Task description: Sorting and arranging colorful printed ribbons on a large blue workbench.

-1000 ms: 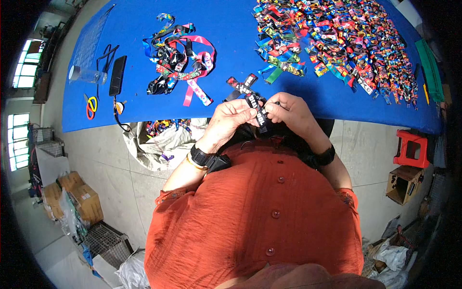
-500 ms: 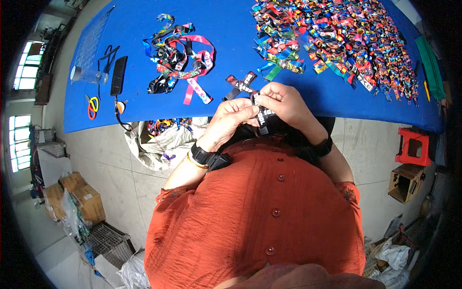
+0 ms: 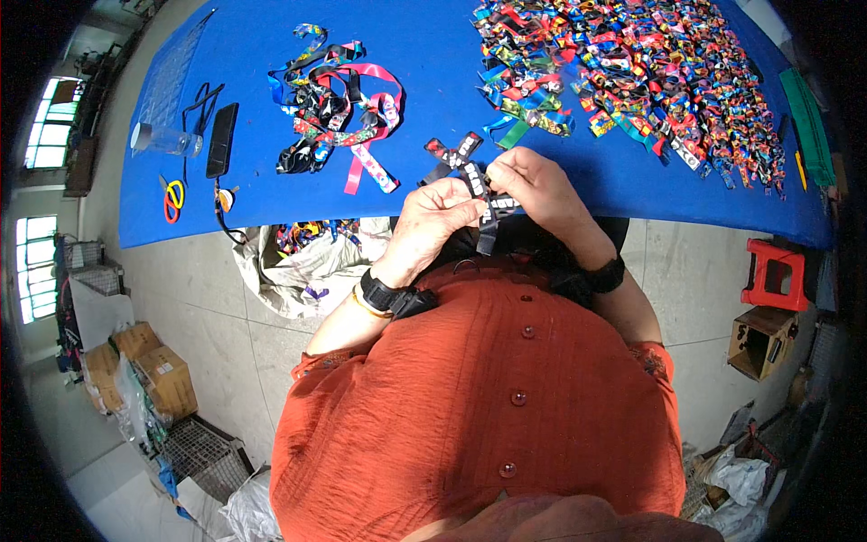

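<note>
A black printed ribbon [image 3: 476, 181] with pale lettering and red bits is crossed over itself just above the table's near edge. Its two short ends fan out away from me, and a tail hangs toward my shirt. My left hand [image 3: 435, 219] pinches the ribbon between thumb and fingers near the crossing. On the other side my right hand [image 3: 540, 191] is closed, its thumb and forefinger tips at the ribbon's right edge; the exact grip is partly hidden. Left of them lies a loose heap of patterned ribbons [image 3: 330, 117], with a pink one curling round.
A large pile of colourful looped ribbons [image 3: 668, 72] covers the blue table's [image 3: 433, 54] right side. At left lie a phone [image 3: 222, 140], scissors [image 3: 172, 199] and a clear bottle [image 3: 167, 141]. Below the edge sits a pale sack [image 3: 271, 280]; a red stool [image 3: 775, 275] stands right.
The black ribbon has turned and spread into a clearer cross, with a strip now angled right. My right hand has shifted slightly right, away from the left, which stays nearly still.
</note>
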